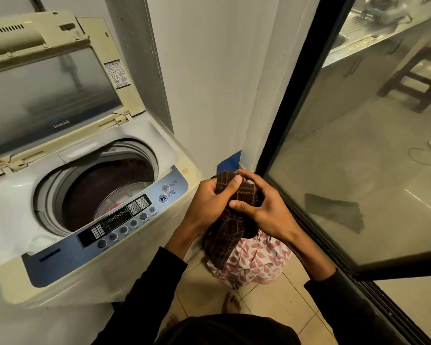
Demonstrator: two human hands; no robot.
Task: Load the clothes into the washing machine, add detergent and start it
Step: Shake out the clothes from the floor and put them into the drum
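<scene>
A top-loading washing machine [15,205] stands at the left with its lid [52,95] raised. Dark reddish cloth lies inside the drum [115,185]. To the right of the machine I hold a dark brown checked garment [230,232] above the floor. My left hand [213,197] grips its upper edge with the thumb on top. My right hand [261,202] pinches the same garment from the right. Below it sits a pink and white leaf-patterned bundle of clothes [254,265] on the tiles.
The control panel [120,220] with its buttons runs along the machine's front edge. A white wall corner stands behind my hands. A black-framed glass door [333,170] closes off the right side. My bare feet [231,303] are on the beige floor tiles.
</scene>
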